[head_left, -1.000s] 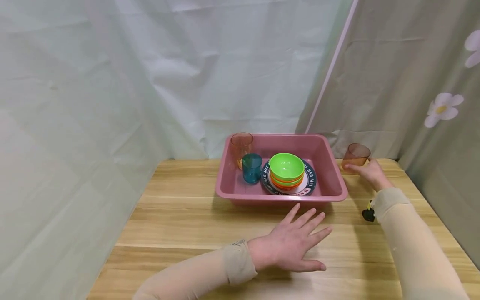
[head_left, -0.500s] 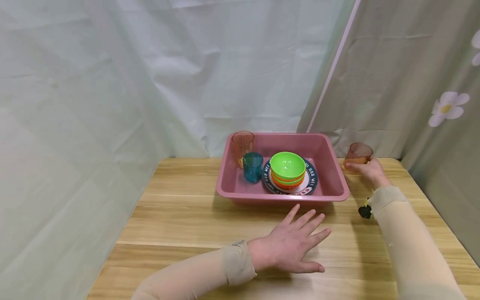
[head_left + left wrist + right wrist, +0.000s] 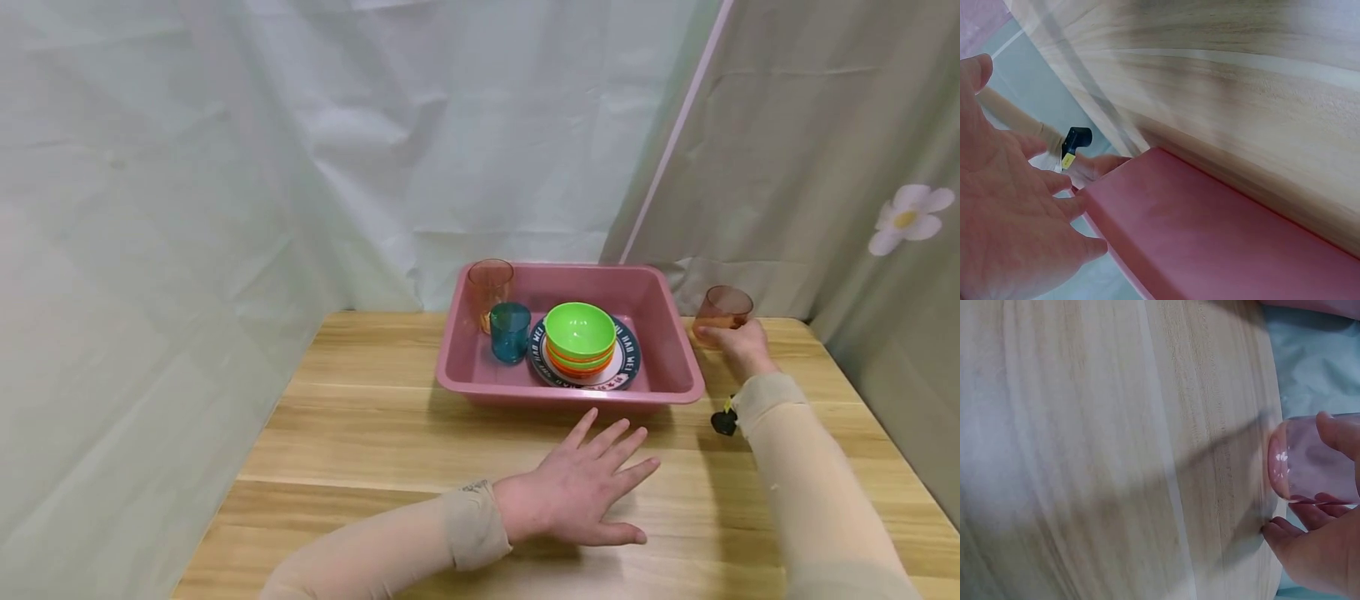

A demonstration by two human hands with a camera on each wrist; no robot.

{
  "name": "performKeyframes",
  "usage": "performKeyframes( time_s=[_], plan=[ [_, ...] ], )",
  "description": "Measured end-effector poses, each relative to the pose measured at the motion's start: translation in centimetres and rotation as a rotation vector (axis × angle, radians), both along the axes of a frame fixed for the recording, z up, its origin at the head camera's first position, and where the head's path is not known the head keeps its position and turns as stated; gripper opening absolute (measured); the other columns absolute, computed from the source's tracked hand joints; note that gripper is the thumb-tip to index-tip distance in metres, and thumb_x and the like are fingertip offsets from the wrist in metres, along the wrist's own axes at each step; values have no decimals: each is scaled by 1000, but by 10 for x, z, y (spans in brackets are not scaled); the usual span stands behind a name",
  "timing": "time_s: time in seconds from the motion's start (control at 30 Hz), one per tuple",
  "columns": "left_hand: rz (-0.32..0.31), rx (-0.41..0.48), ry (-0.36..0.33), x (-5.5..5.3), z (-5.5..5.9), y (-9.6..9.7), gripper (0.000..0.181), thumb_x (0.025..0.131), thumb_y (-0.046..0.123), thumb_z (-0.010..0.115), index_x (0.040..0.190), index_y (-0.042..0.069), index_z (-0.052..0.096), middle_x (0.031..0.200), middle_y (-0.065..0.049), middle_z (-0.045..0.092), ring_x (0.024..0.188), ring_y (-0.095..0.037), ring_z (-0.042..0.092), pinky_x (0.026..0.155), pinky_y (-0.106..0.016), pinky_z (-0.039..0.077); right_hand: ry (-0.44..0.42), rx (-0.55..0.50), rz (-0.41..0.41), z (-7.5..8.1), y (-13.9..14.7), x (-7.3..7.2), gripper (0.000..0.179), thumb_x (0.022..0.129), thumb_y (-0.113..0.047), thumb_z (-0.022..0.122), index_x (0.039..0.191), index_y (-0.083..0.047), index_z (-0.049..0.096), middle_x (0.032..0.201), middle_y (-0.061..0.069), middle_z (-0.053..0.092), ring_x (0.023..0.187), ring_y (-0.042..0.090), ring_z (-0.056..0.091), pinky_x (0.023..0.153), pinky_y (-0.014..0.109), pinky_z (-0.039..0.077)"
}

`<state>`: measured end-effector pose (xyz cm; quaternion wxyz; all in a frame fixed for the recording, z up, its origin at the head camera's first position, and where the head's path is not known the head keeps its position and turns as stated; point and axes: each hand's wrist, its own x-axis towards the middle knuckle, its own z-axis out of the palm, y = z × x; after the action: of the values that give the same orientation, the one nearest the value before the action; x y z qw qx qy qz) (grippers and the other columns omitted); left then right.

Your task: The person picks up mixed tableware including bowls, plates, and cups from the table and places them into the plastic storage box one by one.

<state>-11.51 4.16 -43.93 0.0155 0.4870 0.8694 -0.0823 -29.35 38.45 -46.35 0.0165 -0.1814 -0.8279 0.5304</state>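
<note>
My right hand (image 3: 738,346) grips a clear pinkish-orange cup (image 3: 724,302) at the back right of the table, just outside the pink basin (image 3: 457,358). In the right wrist view the thumb and fingers lie on opposite sides of the cup (image 3: 1316,459), whose base is at or close to the wood. My left hand (image 3: 573,492) is in front of the basin with its fingers spread and holds nothing; whether it touches the table cannot be told. The left wrist view shows that palm (image 3: 1010,206) beside the basin's pink wall (image 3: 1210,231).
In the basin stand an orange clear cup (image 3: 490,287), a teal cup (image 3: 510,333) and a stack of green and orange bowls (image 3: 580,329) on a dark-rimmed plate (image 3: 628,354). A pale curtain (image 3: 480,150) hangs behind the wooden table (image 3: 360,417).
The head view has shifted slightly, so basin and cups appear a little further right. The right forearm has swung slightly left, with the hand still on the cup. The left hand stays put.
</note>
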Motion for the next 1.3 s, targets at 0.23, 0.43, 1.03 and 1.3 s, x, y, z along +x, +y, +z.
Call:
performKeyframes(
  time_s=[0.23, 0.43, 1.03, 1.3],
  plan=[
    [-6, 19, 8, -2, 2, -2, 87, 94, 83, 25, 165, 36, 14, 172, 1, 1, 157, -22, -8, 123, -52, -9, -18, 2, 17, 7, 5, 9, 97, 97, -31, 69, 157, 14, 7, 161, 34, 21, 144, 44, 28, 118, 54, 28],
    [-11, 29, 8, -3, 3, -4, 87, 94, 83, 24, 165, 35, 14, 172, 0, -1, 156, -22, -9, 122, -52, -10, -19, 59, 14, 14, 8, 15, 98, 97, -36, 68, 156, 16, 9, 159, 37, 22, 143, 46, 30, 117, 55, 30],
    [9, 81, 49, -12, 27, -23, 87, 94, 82, 25, 166, 34, 9, 172, -1, -1, 156, -21, -14, 122, -53, -12, 111, 154, 95, 38, 11, 40, 93, 96, -44, 70, 153, 13, 24, 150, 33, 34, 132, 43, 37, 100, 46, 42],
    [25, 123, 50, -22, 40, -44, 88, 95, 81, 23, 166, 31, 11, 172, -2, -5, 154, -21, -20, 122, -54, -12, 149, 237, 181, 59, 5, 54, 89, 93, -52, 71, 150, 7, 35, 143, 27, 45, 123, 36, 46, 89, 36, 43]
  ],
)
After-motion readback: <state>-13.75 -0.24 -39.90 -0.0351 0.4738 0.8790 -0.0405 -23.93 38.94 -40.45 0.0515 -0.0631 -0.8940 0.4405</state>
